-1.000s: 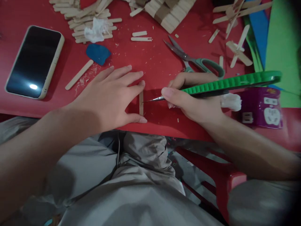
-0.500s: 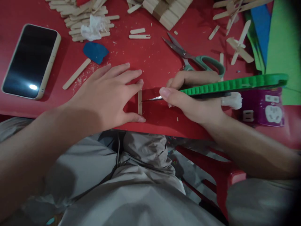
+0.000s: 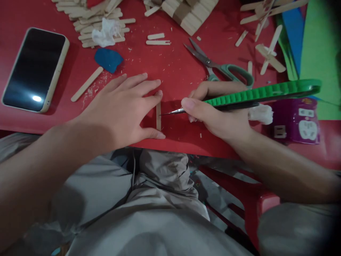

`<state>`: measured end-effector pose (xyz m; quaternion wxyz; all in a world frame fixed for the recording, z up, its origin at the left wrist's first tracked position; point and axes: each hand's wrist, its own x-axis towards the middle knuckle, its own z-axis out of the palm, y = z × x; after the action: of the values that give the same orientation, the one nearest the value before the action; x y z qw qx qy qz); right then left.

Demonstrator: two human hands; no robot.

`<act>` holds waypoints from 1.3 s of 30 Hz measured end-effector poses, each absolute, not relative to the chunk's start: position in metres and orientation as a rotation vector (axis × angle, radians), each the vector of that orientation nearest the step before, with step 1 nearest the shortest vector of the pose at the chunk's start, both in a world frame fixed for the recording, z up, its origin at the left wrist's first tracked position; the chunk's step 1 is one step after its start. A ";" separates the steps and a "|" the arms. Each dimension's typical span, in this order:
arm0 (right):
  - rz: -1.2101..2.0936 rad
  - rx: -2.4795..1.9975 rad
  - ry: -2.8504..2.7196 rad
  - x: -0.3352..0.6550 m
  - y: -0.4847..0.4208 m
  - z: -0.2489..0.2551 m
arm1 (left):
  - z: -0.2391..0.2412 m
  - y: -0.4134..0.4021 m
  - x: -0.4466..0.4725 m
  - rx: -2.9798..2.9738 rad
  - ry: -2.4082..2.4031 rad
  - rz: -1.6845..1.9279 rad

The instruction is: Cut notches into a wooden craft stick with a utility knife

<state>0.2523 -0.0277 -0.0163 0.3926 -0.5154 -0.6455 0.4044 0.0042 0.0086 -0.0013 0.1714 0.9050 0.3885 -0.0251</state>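
Note:
My left hand [image 3: 122,108] lies on the table with its fingers spread. Its index fingertip and thumb press on the two ends of a wooden craft stick [image 3: 158,119], which stands lengthwise toward me. In my right hand [image 3: 217,110] is a green craft knife [image 3: 266,93], gripped like a pen between thumb and fingers. The thin blade tip meets the stick's right edge near the middle. Just beyond my right hand lie open scissors [image 3: 209,63] with grey-green handles.
Craft sticks [image 3: 106,21] are piled at the back left, by a crumpled white tissue [image 3: 106,32] and a blue scrap [image 3: 108,59]. A phone [image 3: 34,69] lies left. A purple power strip [image 3: 295,121] and green sheets [image 3: 322,60] are right. The red table's [image 3: 181,144] edge is close to my lap.
The knife's handle end has shifted slightly left and up, with my right hand tilting a little. My left hand and the craft stick stay in place.

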 end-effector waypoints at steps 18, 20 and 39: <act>0.931 -1.329 -1.669 0.255 -0.029 -0.021 | 0.001 0.008 0.006 2.527 1.136 -0.061; 0.952 -1.313 -1.619 0.254 -0.028 -0.023 | 0.001 0.009 0.005 2.519 1.130 -0.050; 0.971 -1.321 -1.699 0.256 -0.028 -0.019 | 0.008 0.007 0.009 2.612 1.119 -0.182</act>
<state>0.2559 -0.0281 -0.0194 0.3805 -0.5174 -0.6654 0.3804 0.0092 0.0069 0.0079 0.1463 0.9074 0.3889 -0.0634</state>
